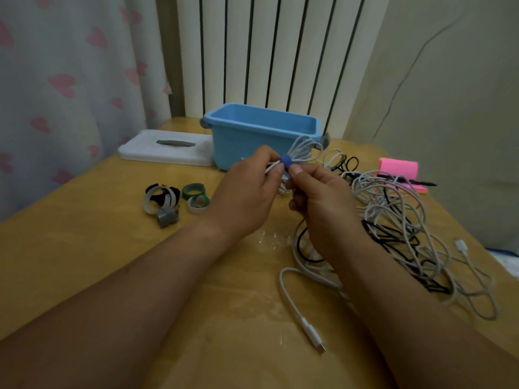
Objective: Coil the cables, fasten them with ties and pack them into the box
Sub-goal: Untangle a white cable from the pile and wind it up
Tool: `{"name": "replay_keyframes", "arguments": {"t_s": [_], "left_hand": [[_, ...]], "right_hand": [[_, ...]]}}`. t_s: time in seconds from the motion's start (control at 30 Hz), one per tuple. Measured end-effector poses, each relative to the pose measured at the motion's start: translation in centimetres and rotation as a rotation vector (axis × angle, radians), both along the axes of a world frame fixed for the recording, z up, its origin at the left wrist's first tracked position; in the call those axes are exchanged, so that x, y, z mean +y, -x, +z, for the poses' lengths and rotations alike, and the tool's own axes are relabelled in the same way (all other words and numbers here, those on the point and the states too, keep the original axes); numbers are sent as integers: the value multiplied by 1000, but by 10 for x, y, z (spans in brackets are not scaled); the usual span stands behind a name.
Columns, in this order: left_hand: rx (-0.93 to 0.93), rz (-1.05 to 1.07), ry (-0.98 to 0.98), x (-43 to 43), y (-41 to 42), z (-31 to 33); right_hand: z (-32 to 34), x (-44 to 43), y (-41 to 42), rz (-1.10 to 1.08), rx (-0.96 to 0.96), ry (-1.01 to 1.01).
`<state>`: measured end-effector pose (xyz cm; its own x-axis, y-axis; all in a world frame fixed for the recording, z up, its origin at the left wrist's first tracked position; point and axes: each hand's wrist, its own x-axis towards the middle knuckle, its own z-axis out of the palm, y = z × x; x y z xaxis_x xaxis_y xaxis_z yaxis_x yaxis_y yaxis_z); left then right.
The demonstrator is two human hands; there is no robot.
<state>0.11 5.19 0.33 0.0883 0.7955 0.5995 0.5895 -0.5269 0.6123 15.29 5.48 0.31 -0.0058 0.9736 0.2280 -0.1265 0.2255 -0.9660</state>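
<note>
A coiled white cable (302, 148) is held above the table in front of the blue box (261, 127). A blue tie (286, 161) is wrapped round its middle. My left hand (247, 192) pinches the coil on the left of the tie. My right hand (323, 200) grips the coil and the tie from the right. A tangle of white and black cables (398, 220) lies on the table at the right. One white plug (314, 336) lies near the front. Loose ties (174, 199) in grey, black and green lie left of my hands.
The box's white lid (165, 148) lies flat left of the box. Pink sticky notes (398, 168) and a black pen (421, 182) sit at the far right. A radiator and a curtain stand behind the wooden table (84, 234).
</note>
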Motion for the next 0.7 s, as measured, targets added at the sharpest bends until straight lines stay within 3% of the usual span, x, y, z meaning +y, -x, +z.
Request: {"name": "replay_keyframes", "arguments": {"t_s": [0.17, 0.3, 0.47, 0.7], "left_hand": [[-206, -48, 130, -2, -5, 0], [-338, -208, 254, -6, -2, 7], [-423, -328, 386, -6, 2, 11], [-699, -531, 675, -8, 7, 16]], "right_hand": [[-4, 2, 1, -19, -49, -8], [-4, 1, 0, 5, -19, -21], [-4, 3, -2, 25, 8, -47], [-5, 6, -4, 197, 49, -45]]}}
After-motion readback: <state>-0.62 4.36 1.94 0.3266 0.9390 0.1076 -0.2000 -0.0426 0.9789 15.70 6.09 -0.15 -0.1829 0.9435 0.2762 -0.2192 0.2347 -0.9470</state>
